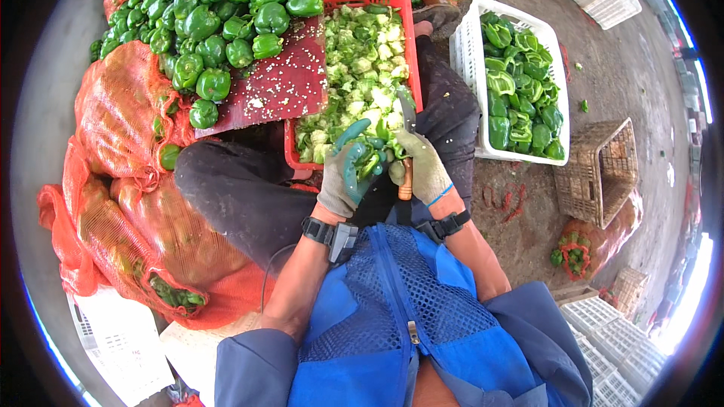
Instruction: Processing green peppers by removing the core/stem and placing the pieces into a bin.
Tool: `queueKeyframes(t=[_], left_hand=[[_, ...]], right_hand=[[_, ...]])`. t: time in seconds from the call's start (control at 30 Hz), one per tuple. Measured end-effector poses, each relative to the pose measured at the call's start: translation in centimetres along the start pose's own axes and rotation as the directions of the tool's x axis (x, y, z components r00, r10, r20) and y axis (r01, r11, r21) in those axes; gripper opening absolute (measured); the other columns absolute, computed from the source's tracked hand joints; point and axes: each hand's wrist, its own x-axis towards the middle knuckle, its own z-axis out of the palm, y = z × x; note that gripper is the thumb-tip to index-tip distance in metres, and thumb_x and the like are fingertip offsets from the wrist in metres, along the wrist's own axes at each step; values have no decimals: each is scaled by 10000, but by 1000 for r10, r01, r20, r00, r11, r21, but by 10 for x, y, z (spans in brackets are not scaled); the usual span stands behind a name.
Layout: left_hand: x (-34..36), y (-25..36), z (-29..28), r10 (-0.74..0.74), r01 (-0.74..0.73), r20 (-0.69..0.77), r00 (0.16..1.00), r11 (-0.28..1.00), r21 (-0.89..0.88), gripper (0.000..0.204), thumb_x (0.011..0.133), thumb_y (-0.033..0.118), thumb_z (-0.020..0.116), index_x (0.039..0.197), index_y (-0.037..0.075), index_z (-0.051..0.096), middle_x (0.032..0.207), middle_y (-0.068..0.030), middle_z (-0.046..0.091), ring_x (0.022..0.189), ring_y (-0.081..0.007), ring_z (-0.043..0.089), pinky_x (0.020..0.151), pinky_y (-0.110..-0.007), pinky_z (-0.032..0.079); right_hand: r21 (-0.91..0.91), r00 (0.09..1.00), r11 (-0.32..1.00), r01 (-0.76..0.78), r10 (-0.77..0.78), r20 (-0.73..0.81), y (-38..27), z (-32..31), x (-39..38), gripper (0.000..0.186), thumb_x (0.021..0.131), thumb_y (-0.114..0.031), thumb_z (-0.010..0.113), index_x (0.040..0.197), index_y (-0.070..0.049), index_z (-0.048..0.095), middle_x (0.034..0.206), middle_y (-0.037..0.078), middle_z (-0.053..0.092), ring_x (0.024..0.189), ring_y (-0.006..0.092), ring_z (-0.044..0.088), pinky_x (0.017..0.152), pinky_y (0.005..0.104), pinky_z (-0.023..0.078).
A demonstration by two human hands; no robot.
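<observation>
Just over the red crate's [413, 49] near edge, the gloved left hand [343, 177] curls around one cut green pepper [368, 160], and the gloved right hand [424, 166] grips one wooden-handled knife [406, 182]. Pale pepper cores [354, 68], too many to count, fill that crate. Left of it, one red board [290, 75] reaches its rim; right of it, beyond a leg [449, 109], one white crate [469, 68] borders dirt floor [596, 79].

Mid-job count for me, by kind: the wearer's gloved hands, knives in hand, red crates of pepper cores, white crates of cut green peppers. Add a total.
Gloved hands: 2 (left hand, right hand)
Knife: 1
Red crate of pepper cores: 1
White crate of cut green peppers: 1
Total: 5
</observation>
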Motion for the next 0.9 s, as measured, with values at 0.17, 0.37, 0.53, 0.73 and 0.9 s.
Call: queueKeyframes(t=[0.17,0.37,0.53,0.73,0.9], left_hand=[[8,-4,-19,255,-277,116,960,802,530,476,1106,155,627,1567,47,580,1207,-117,756,952,-191,765,794,-314,651],[12,6,3,-84,101,-70,994,952,289,369,1118,131,648,1470,28,681,1154,-35,760,924,-109,730,790,-275,626],[4,9,6,-159,182,-111,981,952,247,443,1086,142,731,1506,27,648,1188,-33,759,960,-104,731,818,-265,618],[14,-1,-28,-174,167,0,985,945,282,415,1083,146,737,1476,36,660,1127,-47,783,966,-101,742,771,-273,620],[16,-14,-49,147,-308,282,948,212,927,287,1019,75,735,1305,48,730,1106,-28,788,945,-160,766,820,-300,620]], right_hand=[[181,986,983,-22,-9,168,-2,-7,-5,425,1155,-452,542,1156,-59,702,837,38,671,533,97,510,463,241,397],[131,994,986,-103,99,38,-4,3,-9,348,1155,-387,580,1132,-62,700,810,40,660,524,89,514,457,226,395],[67,994,993,-95,90,68,-5,0,-11,317,1144,-361,613,1116,-56,697,809,44,655,523,74,511,451,217,390],[-4,990,992,-123,123,75,-8,0,-11,294,1111,-356,678,1101,-62,696,814,54,662,523,89,536,457,231,427],[-10,1000,1000,-11,10,-20,-1,-3,0,253,1077,-307,748,1129,-66,692,863,65,686,541,92,567,481,220,487]])
